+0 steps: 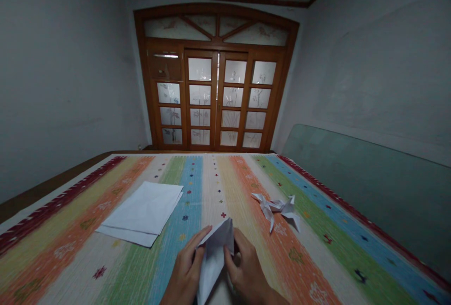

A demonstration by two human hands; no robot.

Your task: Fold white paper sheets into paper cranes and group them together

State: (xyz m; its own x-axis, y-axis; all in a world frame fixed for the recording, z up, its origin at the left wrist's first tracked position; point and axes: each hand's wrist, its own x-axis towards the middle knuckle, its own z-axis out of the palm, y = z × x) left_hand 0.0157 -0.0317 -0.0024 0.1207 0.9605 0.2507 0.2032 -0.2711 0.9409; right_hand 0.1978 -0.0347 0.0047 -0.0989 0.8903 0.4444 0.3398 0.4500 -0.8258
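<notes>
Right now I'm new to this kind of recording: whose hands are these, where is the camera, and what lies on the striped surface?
There is no machine here. One camera sits on a person's head, looking forward and down, so the two bare hands at the bottom are their own. The left hand and right hand together grip a partly folded white paper. On the striped mat lie a stack of flat white sheets on the left and a folded paper figure on the right. A wooden door stands behind.

no legible txt, no labels, no nos.
</notes>
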